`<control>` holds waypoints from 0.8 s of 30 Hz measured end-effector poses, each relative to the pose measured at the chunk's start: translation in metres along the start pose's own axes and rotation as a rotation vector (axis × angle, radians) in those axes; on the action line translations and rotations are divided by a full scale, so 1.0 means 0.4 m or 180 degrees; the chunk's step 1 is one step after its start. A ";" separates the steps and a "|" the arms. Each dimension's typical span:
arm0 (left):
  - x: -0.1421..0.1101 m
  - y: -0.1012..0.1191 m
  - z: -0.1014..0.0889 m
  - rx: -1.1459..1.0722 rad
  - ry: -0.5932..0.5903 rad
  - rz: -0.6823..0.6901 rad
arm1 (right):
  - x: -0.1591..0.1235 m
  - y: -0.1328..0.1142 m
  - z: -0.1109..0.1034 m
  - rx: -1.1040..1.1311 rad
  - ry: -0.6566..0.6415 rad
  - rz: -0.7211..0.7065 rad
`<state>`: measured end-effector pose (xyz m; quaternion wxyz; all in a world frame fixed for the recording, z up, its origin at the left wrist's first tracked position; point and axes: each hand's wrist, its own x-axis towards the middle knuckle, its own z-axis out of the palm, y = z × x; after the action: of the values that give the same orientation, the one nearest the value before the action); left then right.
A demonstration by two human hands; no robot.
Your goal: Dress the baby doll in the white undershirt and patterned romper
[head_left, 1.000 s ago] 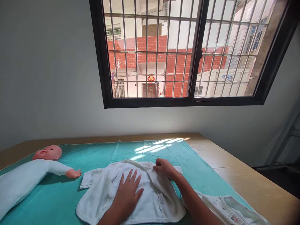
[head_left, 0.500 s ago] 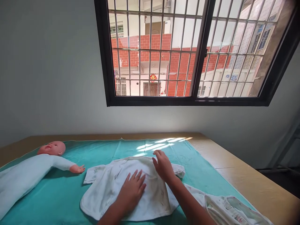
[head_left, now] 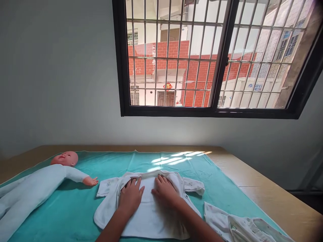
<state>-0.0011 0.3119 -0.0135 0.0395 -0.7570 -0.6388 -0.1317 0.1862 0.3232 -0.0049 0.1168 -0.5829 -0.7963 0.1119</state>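
Observation:
A white baby top (head_left: 147, 222) lies spread on a teal cloth, its short printed sleeves out to both sides and its front laid open. My left hand (head_left: 131, 196) rests on the left part of the top, fingers apart and pointing up toward the neckline. Some of its fingertips are partly covered by the folded fabric. On the right side of the opening, my right hand (head_left: 165, 191) lies flat with fingers stretched out, near the neckline. Neither hand grips the cloth visibly.
A baby doll (head_left: 42, 185) in a white suit lies at the left on the teal cloth (head_left: 75, 215). Printed white clothing (head_left: 242, 227) lies at the lower right. The wooden table (head_left: 264, 191) meets the wall below a barred window (head_left: 209, 112).
Both hands have moved to the upper middle of the top; the right hand came down and inward. The front now lies opened out, showing the inside. The view shifted slightly left.

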 end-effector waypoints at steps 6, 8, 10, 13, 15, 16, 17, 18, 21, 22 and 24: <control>0.020 -0.021 0.017 -0.0423 0.0335 0.0338 | 0.091 -0.014 0.019 0.0056 0.0320 -0.0384; 0.021 -0.019 0.025 -0.0506 0.0297 0.0583 | 0.100 -0.017 0.029 0.0063 0.0428 -0.0470; 0.020 -0.013 0.034 -0.0526 0.0151 0.0659 | 0.105 -0.013 0.037 0.0071 0.0451 -0.0611; 0.019 -0.008 0.044 -0.0561 -0.0121 0.0397 | 0.114 0.003 0.048 0.0069 0.0332 -0.0880; 0.021 -0.009 0.045 -0.0606 -0.0269 0.0174 | 0.120 0.014 0.055 0.0057 0.0230 -0.0996; 0.023 -0.010 0.045 -0.0626 -0.0322 0.0077 | 0.122 0.017 0.059 0.0055 0.0202 -0.1023; 0.026 -0.011 0.043 -0.0637 -0.0355 0.0001 | 0.123 0.019 0.061 0.0055 0.0198 -0.1038; 0.029 -0.012 0.042 -0.0644 -0.0363 -0.0053 | 0.122 0.018 0.063 0.0053 0.0222 -0.1052; 0.036 -0.009 0.034 -0.0684 -0.0253 -0.0015 | 0.110 0.007 0.059 0.0102 0.0260 -0.1209; 0.036 -0.005 0.030 -0.0704 -0.0190 0.0072 | 0.104 0.003 0.056 0.0132 0.0207 -0.1261; 0.027 0.004 0.020 -0.0708 -0.0115 0.0270 | 0.094 -0.004 0.045 0.0158 0.0036 -0.1309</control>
<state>0.0033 0.3236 -0.0183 -0.0507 -0.7854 -0.5882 -0.1863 0.1679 0.3580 -0.0192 0.1561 -0.4057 -0.8948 0.1019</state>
